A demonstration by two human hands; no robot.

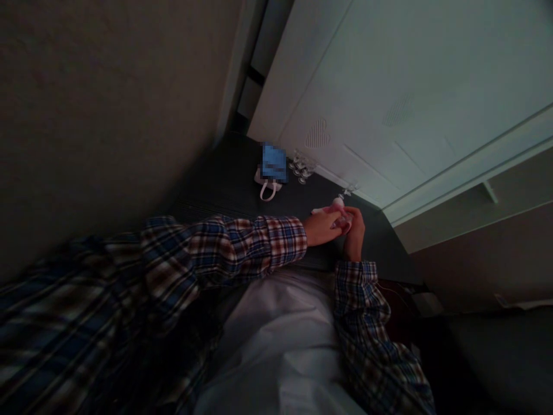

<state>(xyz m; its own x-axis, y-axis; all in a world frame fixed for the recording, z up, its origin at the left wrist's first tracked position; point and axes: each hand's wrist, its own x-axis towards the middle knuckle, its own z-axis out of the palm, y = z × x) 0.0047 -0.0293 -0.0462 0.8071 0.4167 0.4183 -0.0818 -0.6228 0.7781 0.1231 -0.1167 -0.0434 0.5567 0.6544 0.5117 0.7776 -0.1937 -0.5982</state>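
Note:
Over a dark tabletop, my left hand point(322, 229) and my right hand point(355, 230) meet, fingers closed around a soft pink and white cloth point(337, 204). Something shiny and see-through shows between the fingers, too dim and small to name. Just beyond the hands is a small clear glass piece point(349, 190), close to the white panel; its exact shape is hard to make out. Several small clear stemmed glasses point(302, 166) stand together farther left, apart from both hands.
A pale cup-like item with a looped handle point(268, 191) sits by a blurred blue item point(273, 161) on the black table point(233, 173). A white panel with heart patterns point(367, 104) borders the table's far side. A brown wall point(108, 104) rises at left.

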